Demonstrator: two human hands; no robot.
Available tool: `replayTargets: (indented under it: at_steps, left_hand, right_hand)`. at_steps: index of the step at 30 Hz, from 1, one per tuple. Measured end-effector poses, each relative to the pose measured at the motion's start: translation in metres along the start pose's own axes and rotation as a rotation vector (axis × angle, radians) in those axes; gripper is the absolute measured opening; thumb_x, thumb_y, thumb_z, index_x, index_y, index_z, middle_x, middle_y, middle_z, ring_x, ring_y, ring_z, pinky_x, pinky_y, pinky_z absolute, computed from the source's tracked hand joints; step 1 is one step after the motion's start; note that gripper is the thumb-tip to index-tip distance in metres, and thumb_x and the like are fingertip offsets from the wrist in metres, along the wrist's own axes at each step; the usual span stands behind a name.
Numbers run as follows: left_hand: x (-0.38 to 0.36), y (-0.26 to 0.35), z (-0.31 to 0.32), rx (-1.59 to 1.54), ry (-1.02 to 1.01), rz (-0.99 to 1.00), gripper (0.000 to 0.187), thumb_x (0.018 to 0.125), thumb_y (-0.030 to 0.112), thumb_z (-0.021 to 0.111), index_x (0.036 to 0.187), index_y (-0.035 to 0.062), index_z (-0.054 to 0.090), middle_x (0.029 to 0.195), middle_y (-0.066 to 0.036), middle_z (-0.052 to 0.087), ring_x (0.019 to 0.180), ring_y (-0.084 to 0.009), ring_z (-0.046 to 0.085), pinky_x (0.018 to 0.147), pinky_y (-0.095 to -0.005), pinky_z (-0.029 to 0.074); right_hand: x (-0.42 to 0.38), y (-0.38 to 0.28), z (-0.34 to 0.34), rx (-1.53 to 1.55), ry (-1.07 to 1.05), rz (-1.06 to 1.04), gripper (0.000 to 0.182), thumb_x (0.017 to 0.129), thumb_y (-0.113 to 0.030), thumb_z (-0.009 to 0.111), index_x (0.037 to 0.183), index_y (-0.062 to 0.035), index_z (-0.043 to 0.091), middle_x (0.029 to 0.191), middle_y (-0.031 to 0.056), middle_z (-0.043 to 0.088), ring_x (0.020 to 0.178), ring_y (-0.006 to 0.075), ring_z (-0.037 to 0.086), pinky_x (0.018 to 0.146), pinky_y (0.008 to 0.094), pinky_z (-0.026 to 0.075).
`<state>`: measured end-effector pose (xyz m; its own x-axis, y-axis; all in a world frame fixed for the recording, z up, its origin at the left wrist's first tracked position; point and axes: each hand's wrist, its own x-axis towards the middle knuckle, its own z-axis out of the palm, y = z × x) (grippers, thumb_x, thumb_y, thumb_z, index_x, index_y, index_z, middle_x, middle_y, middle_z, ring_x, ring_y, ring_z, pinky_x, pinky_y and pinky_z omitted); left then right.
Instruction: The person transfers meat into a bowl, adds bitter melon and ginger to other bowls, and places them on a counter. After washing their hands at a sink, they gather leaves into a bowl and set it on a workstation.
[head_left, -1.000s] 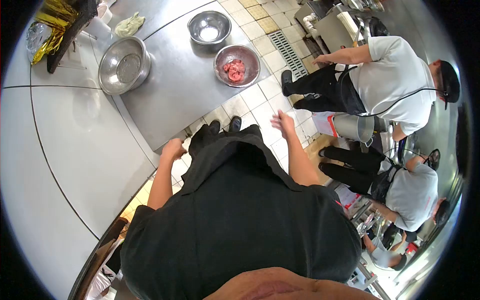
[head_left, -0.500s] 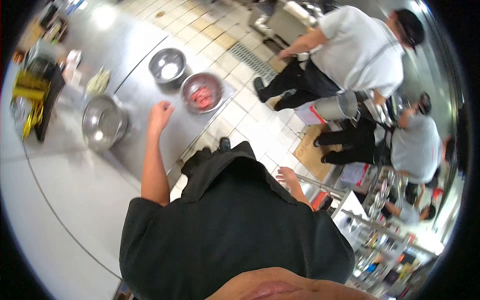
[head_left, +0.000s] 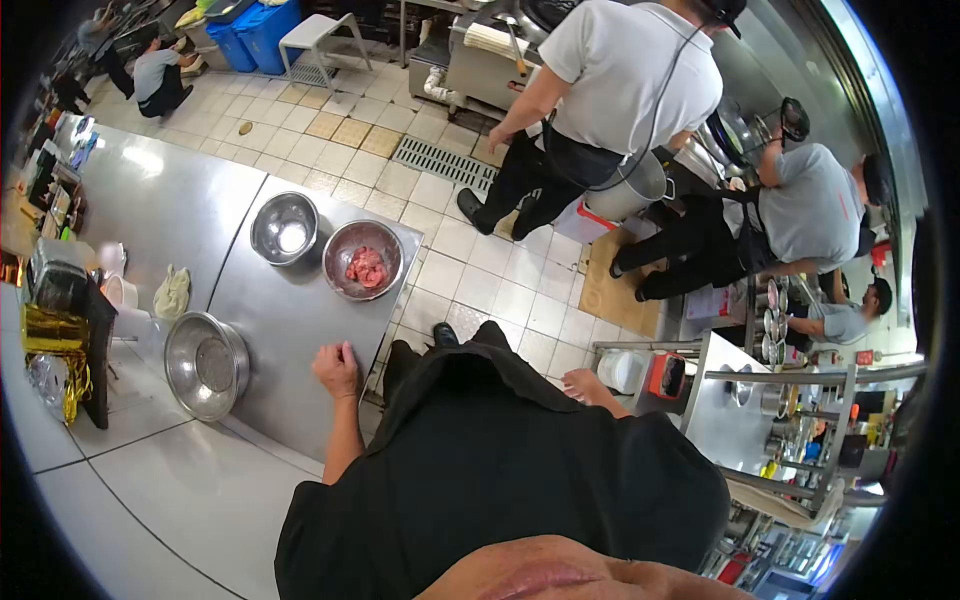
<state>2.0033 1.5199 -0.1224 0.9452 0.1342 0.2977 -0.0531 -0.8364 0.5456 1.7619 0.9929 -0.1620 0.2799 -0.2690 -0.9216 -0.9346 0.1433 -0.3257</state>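
Note:
My left hand (head_left: pixel 336 371) is over the steel table near its front edge, fingers curled in and thumb up, with nothing visible in it. Beyond it a steel bowl (head_left: pixel 340 282) holds pieces of raw red meat (head_left: pixel 367 267). Just left of that bowl is a shiny steel bowl (head_left: pixel 285 230) with nothing visible inside. A perforated steel colander (head_left: pixel 207 366) sits to the left of my left hand. My right hand (head_left: pixel 583 386) hangs low beside my black apron, fingers loosely apart, holding nothing.
A pale cloth (head_left: pixel 172 292) lies behind the colander on the steel table (head_left: pixel 290 330). One co-worker (head_left: pixel 635 75) stands ahead to the right by a large pot (head_left: pixel 630 190); another co-worker (head_left: pixel 810 205) is farther right. A steel shelf (head_left: pixel 725 420) stands at the right, and a white stool (head_left: pixel 320 32) beyond the table.
The view has shifted, so the bowls appear lower and more floor shows at the top. My left hand has drawn back from beside the bowls toward my body.

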Motion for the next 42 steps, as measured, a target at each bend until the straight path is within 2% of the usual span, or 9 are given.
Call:
replayTargets:
  at_steps: [14, 19, 21, 23, 25, 29, 39, 40, 42]
  left_hand:
    - [-0.001, 0.003, 0.002, 0.044, 0.057, -0.015, 0.018, 0.082, 0.023, 0.063, 0.071, 0.0103, 0.057, 0.070, -0.006, 0.054, 0.069, -0.0265, 0.053, 0.066, -0.0407, 0.037]
    - [0.001, -0.013, 0.012, 0.008, 0.120, -0.157, 0.021, 0.085, 0.028, 0.062, 0.077, 0.0088, 0.061, 0.073, -0.008, 0.058, 0.068, -0.0256, 0.056, 0.065, -0.0397, 0.041]
    - [0.034, -0.015, 0.014, -0.317, 0.104, -0.685, 0.031, 0.087, 0.036, 0.060, 0.080, 0.0056, 0.061, 0.073, -0.007, 0.059, 0.062, -0.0197, 0.056, 0.060, -0.0357, 0.043]
    - [0.077, -0.032, 0.014, -0.790, 0.046, -0.812, 0.041, 0.088, 0.044, 0.059, 0.087, 0.0027, 0.060, 0.076, -0.006, 0.059, 0.060, -0.0139, 0.055, 0.053, -0.0297, 0.044]
    - [0.124, -0.022, 0.008, -0.925, 0.088, -0.864, 0.047, 0.087, 0.047, 0.059, 0.098, 0.0008, 0.058, 0.082, -0.005, 0.059, 0.063, -0.0125, 0.056, 0.053, -0.0245, 0.044]
    - [0.189, -0.023, 0.022, -0.986, -0.061, -1.050, 0.052, 0.086, 0.045, 0.061, 0.113, 0.0012, 0.053, 0.103, -0.012, 0.057, 0.083, -0.0229, 0.062, 0.068, -0.0350, 0.050]
    - [0.170, -0.050, 0.038, -1.361, 0.092, -1.027, 0.031, 0.086, 0.015, 0.058, 0.110, -0.0022, 0.048, 0.103, -0.016, 0.055, 0.094, -0.0322, 0.062, 0.083, -0.0455, 0.051]
    - [0.158, -0.052, 0.033, -1.344, 0.106, -1.038, 0.029, 0.085, 0.014, 0.058, 0.108, -0.0020, 0.048, 0.102, -0.016, 0.055, 0.093, -0.0320, 0.062, 0.082, -0.0444, 0.052]
    - [0.132, -0.054, 0.022, -1.311, 0.138, -1.048, 0.028, 0.085, 0.013, 0.058, 0.106, -0.0018, 0.048, 0.101, -0.015, 0.055, 0.092, -0.0315, 0.062, 0.080, -0.0424, 0.053]
  right_hand:
    - [0.002, -0.169, 0.046, -0.190, 0.009, -0.222, 0.045, 0.079, -0.015, 0.065, 0.121, -0.0055, 0.054, 0.095, 0.0060, 0.063, 0.074, 0.0180, 0.065, 0.058, 0.0328, 0.049]
    - [0.017, -0.161, 0.051, -0.223, -0.043, -0.186, 0.043, 0.081, -0.014, 0.063, 0.121, -0.0041, 0.053, 0.093, 0.0073, 0.061, 0.072, 0.0201, 0.064, 0.059, 0.0350, 0.048]
    - [0.019, -0.153, 0.047, -0.230, -0.055, -0.137, 0.041, 0.081, -0.014, 0.062, 0.120, -0.0037, 0.053, 0.093, 0.0076, 0.061, 0.072, 0.0214, 0.064, 0.060, 0.0365, 0.048]
    - [0.020, -0.149, 0.045, -0.259, -0.046, -0.107, 0.039, 0.082, -0.014, 0.062, 0.119, -0.0038, 0.054, 0.095, 0.0080, 0.061, 0.072, 0.0223, 0.064, 0.062, 0.0381, 0.048]
    - [0.026, -0.141, 0.041, -0.227, -0.024, -0.094, 0.038, 0.082, -0.014, 0.061, 0.118, -0.0043, 0.054, 0.094, 0.0077, 0.062, 0.072, 0.0220, 0.064, 0.062, 0.0382, 0.048]
    - [0.023, -0.130, 0.029, -0.144, -0.043, -0.155, 0.036, 0.083, -0.015, 0.063, 0.116, -0.0049, 0.055, 0.091, 0.0057, 0.063, 0.071, 0.0186, 0.064, 0.059, 0.0349, 0.050]
    - [0.014, -0.089, 0.014, -0.015, 0.039, -0.116, 0.038, 0.084, -0.016, 0.059, 0.119, -0.0051, 0.053, 0.102, 0.0067, 0.063, 0.085, 0.0237, 0.065, 0.071, 0.0423, 0.051]
    - [0.012, -0.081, 0.013, 0.007, 0.035, -0.099, 0.024, 0.081, -0.019, 0.064, 0.101, -0.0076, 0.058, 0.090, 0.0052, 0.062, 0.075, 0.0218, 0.064, 0.063, 0.0393, 0.051]
    - [0.017, -0.062, 0.012, 0.011, 0.016, -0.048, 0.022, 0.081, -0.019, 0.064, 0.100, -0.0087, 0.059, 0.088, 0.0050, 0.062, 0.075, 0.0220, 0.064, 0.063, 0.0402, 0.051]
